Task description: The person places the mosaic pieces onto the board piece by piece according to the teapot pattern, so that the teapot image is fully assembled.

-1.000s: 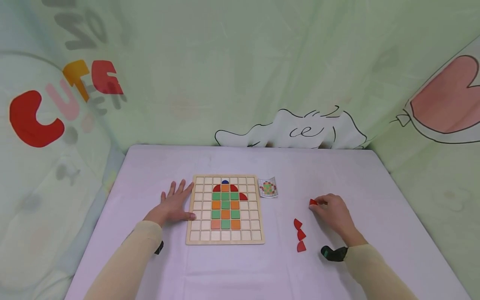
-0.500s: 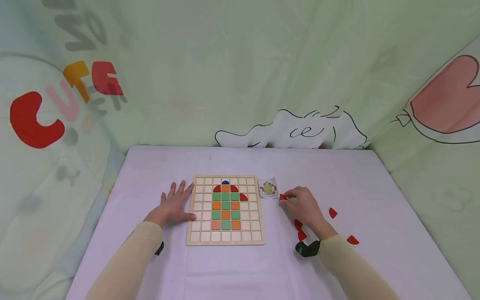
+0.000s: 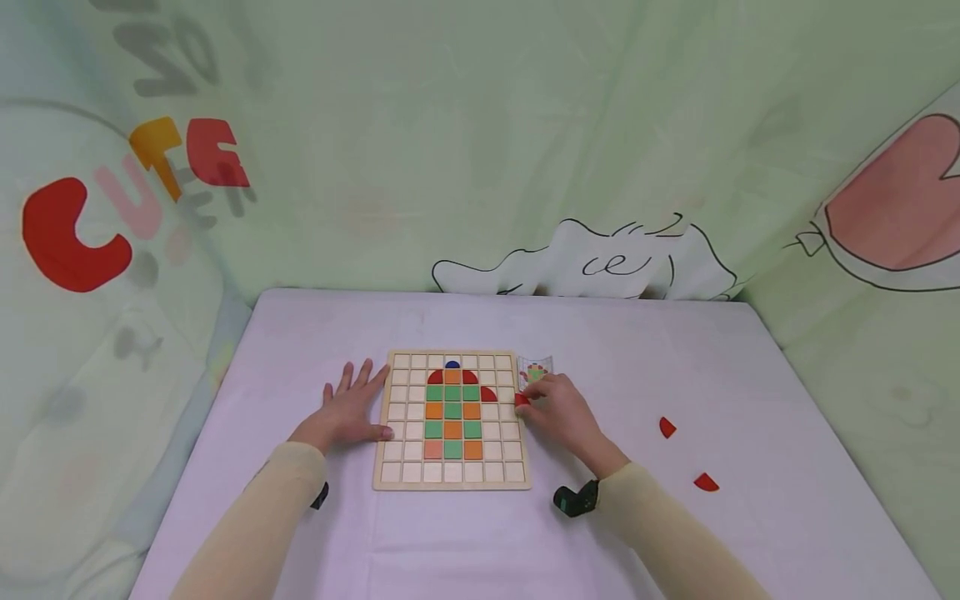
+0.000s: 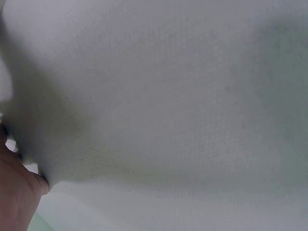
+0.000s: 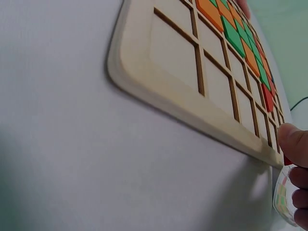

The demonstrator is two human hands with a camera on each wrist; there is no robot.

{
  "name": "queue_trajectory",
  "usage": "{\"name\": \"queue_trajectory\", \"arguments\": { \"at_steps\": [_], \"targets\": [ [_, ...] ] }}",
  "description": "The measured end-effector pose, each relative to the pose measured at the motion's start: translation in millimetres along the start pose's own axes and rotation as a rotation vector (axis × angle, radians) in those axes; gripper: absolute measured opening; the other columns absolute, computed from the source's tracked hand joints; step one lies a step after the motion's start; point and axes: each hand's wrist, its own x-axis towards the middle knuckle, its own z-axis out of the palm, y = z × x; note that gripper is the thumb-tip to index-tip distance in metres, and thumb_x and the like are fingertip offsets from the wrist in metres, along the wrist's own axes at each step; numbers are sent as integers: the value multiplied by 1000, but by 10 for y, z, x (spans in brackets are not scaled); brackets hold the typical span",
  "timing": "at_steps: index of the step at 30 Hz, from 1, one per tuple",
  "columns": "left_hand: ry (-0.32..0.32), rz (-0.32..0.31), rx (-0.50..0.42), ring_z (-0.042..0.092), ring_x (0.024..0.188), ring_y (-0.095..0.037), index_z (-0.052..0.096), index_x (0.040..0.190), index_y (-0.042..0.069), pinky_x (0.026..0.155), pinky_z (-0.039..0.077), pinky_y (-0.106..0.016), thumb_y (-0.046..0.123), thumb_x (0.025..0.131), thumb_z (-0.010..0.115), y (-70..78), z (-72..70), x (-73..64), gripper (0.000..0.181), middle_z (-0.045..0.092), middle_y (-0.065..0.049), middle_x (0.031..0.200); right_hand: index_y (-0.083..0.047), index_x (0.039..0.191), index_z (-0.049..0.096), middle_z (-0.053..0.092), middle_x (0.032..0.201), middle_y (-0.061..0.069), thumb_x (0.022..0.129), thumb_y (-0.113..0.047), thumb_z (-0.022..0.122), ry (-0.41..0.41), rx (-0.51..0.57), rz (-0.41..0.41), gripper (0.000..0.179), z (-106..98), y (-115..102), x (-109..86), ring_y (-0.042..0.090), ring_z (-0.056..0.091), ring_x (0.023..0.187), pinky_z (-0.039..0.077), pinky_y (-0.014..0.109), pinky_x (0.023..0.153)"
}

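Observation:
A wooden grid board (image 3: 411,472) lies on the table, with green, orange, pink, red and blue pieces set in its squares. My left hand (image 3: 347,415) is spread flat, its fingertips and thumb touching the board's left edge. Between thumb and fingers, my right hand (image 3: 564,418) pinches a red quarter-circle piece (image 3: 522,400) right at the board's right edge. That hand overlaps the lower part of a small printed pattern card (image 3: 535,363). In the right wrist view, the thumb (image 5: 294,144) is close over the board's edge; the held piece mostly hides behind it.
Two loose red quarter-circle pieces lie farther right, one red piece (image 3: 667,427) above the other red piece (image 3: 707,482). A pale cloth (image 3: 450,550) covers the table. Printed curtains (image 3: 375,167) stand behind and at both sides.
My right hand has carried the red quarter-circle piece left from the loose pieces to the board's right edge. Its wrist now covers where some red pieces lay. My left hand stays put.

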Motion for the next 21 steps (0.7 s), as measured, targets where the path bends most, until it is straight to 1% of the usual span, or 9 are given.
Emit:
{"name": "queue_trajectory", "arguments": {
  "at_steps": [3,7,11,18,21],
  "targets": [
    [1,6,3,-13,157,-46,12,166,13,121,-3,-73,36,84,85,-6,3,8,112,-4,-19,173,-3,105,79,72,105,9,83,-21,86,-10,-4,-6,30,29,-52,-5,26,56,107,55,42,93],
    [-1,12,5,-13,157,-47,12,166,13,121,-3,-74,37,83,85,-21,10,26,112,-4,-19,172,-3,104,79,72,105,9,84,-20,86,-12,-14,-31,28,44,-102,-14,27,58,107,55,43,95],
    [-7,15,2,-17,157,-46,9,166,14,121,-6,-73,37,84,84,-51,31,58,113,-7,-18,172,-3,104,79,72,104,8,84,-20,85,-18,-35,-43,27,65,-125,-14,24,58,103,56,40,92],
    [9,11,-12,-16,157,-46,11,166,14,120,-6,-73,35,82,86,-96,70,101,114,-6,-18,173,-3,101,80,72,99,6,83,-18,86,-37,-70,-56,25,94,-182,-26,21,58,97,56,37,88],
    [9,11,-14,-18,157,-45,10,166,15,120,-7,-73,35,82,86,-100,82,111,115,-7,-17,173,-3,101,80,72,98,6,82,-18,87,-42,-77,-53,25,106,-196,-28,20,58,94,56,36,86]
  ]
}}
